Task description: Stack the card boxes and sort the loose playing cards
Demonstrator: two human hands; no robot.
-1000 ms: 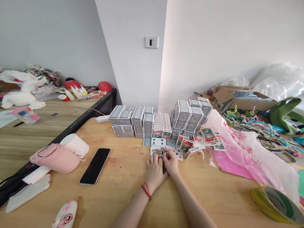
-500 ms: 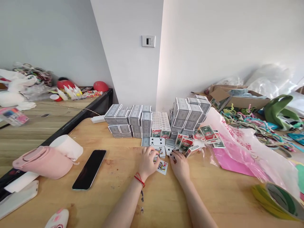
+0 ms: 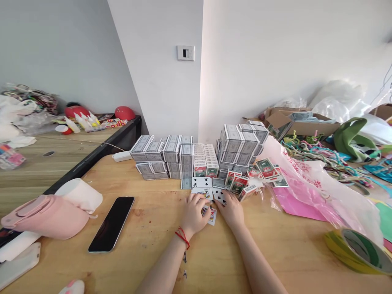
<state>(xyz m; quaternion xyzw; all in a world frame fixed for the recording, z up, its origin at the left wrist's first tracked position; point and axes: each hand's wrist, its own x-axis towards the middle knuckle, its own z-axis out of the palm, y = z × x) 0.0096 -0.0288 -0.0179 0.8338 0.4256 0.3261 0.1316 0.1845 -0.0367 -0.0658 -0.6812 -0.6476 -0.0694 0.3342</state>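
My left hand (image 3: 196, 214) is curled over face-up playing cards, fingers and thumb closed around one whose face is mostly covered. A queen card (image 3: 212, 218) lies on the wood partly under that thumb. My right hand (image 3: 232, 211) pinches a spade card (image 3: 219, 196) between thumb and fingers, low over the table. Just beyond the fingers are another spade card (image 3: 201, 182) and a picture card (image 3: 206, 192), face up. A grey patterned card pack (image 3: 185, 183) lies left of them. Red-and-green card boxes (image 3: 239, 183) lean beside my right hand.
Grey card packs (image 3: 148, 148) stand stacked at the back left, with a taller stack (image 3: 240, 141) at the back right. A phone (image 3: 112, 224) and a pink visor (image 3: 49, 216) lie left. Pink plastic (image 3: 301, 192) and a tape roll (image 3: 357, 251) are on the right.
The spade card by my right hand shows more of its face, with the thumb now at its lower edge. My left hand has shifted slightly down. The whole view has turned slightly right.
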